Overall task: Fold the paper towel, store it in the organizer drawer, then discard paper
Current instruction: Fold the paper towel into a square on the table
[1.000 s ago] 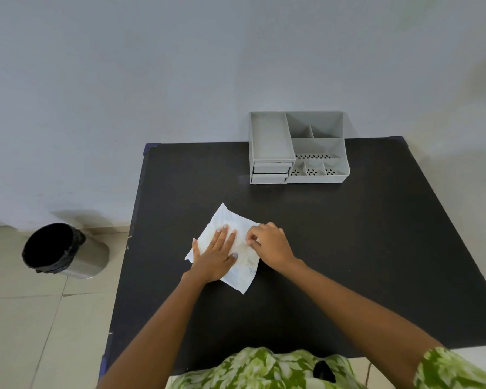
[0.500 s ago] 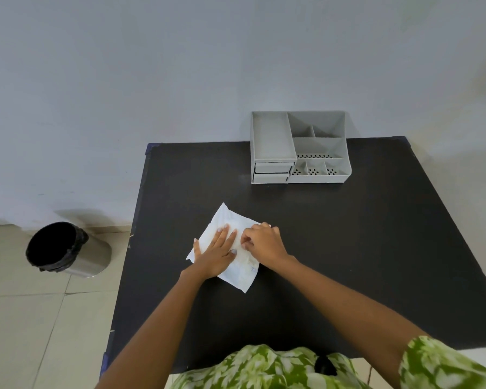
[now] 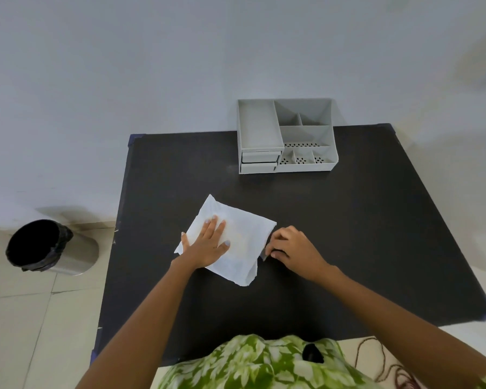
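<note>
The left hand [image 3: 206, 242] lies flat and open, palm down, pinning the paper towel [image 3: 236, 242] to the black table [image 3: 348, 234], gripping nothing but pressing on it. The right hand [image 3: 292, 248] sits just right of the towel with its fingers curled in against the right edge; it seems to pinch a small grey scrap or corner there, though what exactly is between the fingertips cannot be made out. The towel lies near the middle of the table, slightly left, as a rough four-sided sheet turned at an angle; it looks folded at least once, but the layers cannot be counted. By my reading the folding is under way and not finished. The grey organizer [image 3: 286, 136] stands at the far edge by the wall, well apart from the towel, its two small drawers [image 3: 260, 161] at the near left both closed, so storing is yet to come. The lined bin [image 3: 40, 245] waits on the floor to the left, its contents hidden in shadow.
</note>
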